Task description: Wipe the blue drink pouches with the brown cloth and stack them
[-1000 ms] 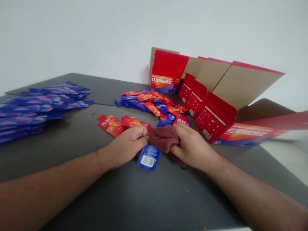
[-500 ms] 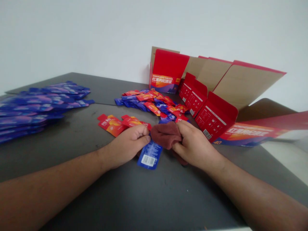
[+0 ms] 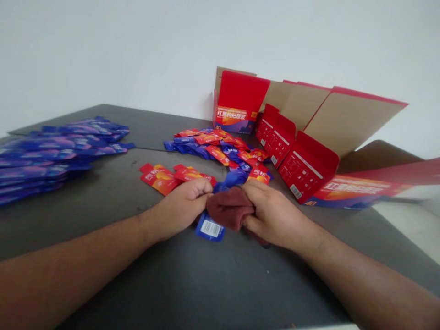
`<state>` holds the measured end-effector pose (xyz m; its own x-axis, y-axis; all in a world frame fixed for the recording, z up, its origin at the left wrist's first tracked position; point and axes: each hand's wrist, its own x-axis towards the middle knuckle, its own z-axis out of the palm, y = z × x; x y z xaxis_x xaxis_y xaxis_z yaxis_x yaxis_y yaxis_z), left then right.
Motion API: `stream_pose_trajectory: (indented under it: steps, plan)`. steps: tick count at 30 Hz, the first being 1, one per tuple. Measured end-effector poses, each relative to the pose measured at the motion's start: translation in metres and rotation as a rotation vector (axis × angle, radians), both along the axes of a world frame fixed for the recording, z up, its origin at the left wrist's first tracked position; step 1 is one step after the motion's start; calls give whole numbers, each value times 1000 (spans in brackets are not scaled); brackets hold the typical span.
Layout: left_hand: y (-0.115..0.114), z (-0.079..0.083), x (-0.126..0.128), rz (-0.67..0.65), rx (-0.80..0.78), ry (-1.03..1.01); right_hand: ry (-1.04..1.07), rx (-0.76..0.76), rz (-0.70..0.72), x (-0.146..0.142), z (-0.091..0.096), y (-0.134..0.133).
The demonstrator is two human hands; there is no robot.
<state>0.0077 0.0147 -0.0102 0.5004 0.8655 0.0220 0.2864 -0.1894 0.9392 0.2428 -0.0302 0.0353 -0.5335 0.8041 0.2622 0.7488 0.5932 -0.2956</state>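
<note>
My left hand (image 3: 187, 204) is closed on the edge of a blue sachet (image 3: 210, 228), whose white barcode label faces up. In my right hand (image 3: 271, 206) is a bunched brown cloth (image 3: 229, 207), pressed against the sachet's face and covering its middle. Just beyond my left hand lie red sachets (image 3: 158, 178) with orange printing. Behind both hands spreads a loose pile of red and blue sachets (image 3: 220, 149).
Stacked rows of blue sachets (image 3: 65, 151) cover the left of the dark table (image 3: 192, 288). Opened red cartons (image 3: 299, 167) with raised flaps stand at the right, along with another red box (image 3: 237, 105) at the back, near the white wall (image 3: 137, 50).
My right hand has drawn the brown cloth down and slightly left across the blue sachet, hiding more of its printed face. My left hand has hardly moved.
</note>
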Motion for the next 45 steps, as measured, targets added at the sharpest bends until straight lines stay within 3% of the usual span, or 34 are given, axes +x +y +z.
stream_pose_trajectory:
  steps: [3, 6, 12, 14, 20, 23, 26, 30, 32, 40, 42, 45]
  plan:
    - [-1, -1, 0, -8, -31, -27, 79, 96, -160, 4, -2, 8]
    - [-1, 0, 0, -10, -1, -13, 103, 74, -165, 4, -2, 10]
    - [-1, 3, 0, 20, 89, 19, -6, -96, 189, -3, 0, -3]
    - [-1, 3, 0, 15, 99, 24, -21, -119, 232, -4, 0, -6]
    - [-1, 1, 0, -2, 2, -14, 71, 55, -125, 3, -2, 6]
    - [-1, 0, 0, -10, 42, 0, 121, 89, -184, 5, -3, 11]
    - [-1, 2, -1, -20, 33, 15, 84, 31, -102, 3, -3, 8]
    - [-1, 4, 0, 12, 102, 42, -2, -87, 171, -2, -1, -3]
    - [-1, 4, 0, 21, 125, 43, -30, -120, 237, -4, 0, -6]
    - [0, -1, 0, 1, 34, 3, 104, 79, -176, 5, -2, 9]
    - [0, -1, -1, -4, 46, 14, 114, 71, -180, 6, -3, 11]
    - [-1, 1, 0, -15, 23, 20, 69, 1, -76, 3, -3, 6]
